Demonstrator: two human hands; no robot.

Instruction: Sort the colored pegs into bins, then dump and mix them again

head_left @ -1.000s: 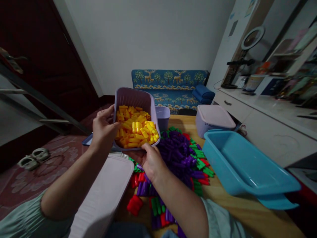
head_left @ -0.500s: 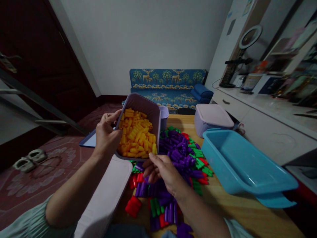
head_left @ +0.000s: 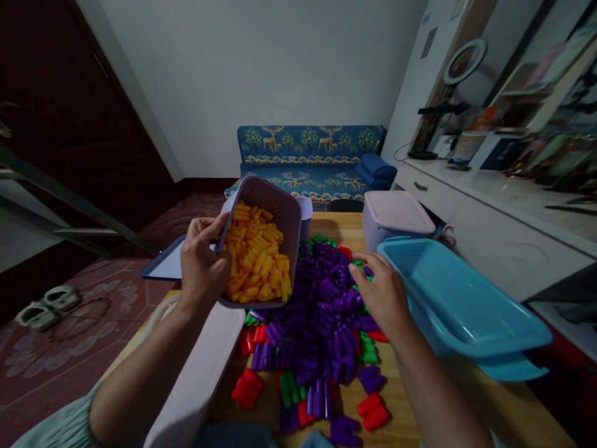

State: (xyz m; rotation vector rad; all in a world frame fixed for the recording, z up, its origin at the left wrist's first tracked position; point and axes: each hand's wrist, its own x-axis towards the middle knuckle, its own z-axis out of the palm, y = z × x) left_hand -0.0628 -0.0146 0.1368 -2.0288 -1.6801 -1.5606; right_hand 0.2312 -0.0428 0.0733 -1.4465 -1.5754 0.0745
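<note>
My left hand [head_left: 204,258] grips the left rim of a greyish-purple plastic bin [head_left: 289,233], which is tilted toward me over the table. Many yellow plastic building blocks [head_left: 256,255] fill its lower part. Below and to the right of the bin spreads a heap of purple blocks [head_left: 321,305], with green blocks [head_left: 289,387] and red blocks [head_left: 247,389] around and under it. Over the heap's right side is my right hand [head_left: 380,289], fingers apart and holding nothing. Whether its fingertips touch the blocks I cannot tell.
A turquoise bin [head_left: 466,298] stands on the right of the wooden table [head_left: 338,221], before a lidded lilac box [head_left: 396,214]. A pale lid [head_left: 200,367] lies at the left. Behind are a patterned blue sofa [head_left: 310,149] and, at right, a cluttered white cabinet [head_left: 494,218].
My right hand has left the bin's lower right corner and moved right, over the heap's right side. My left hand keeps the tilted bin in nearly the same place. The view has shifted slightly.
</note>
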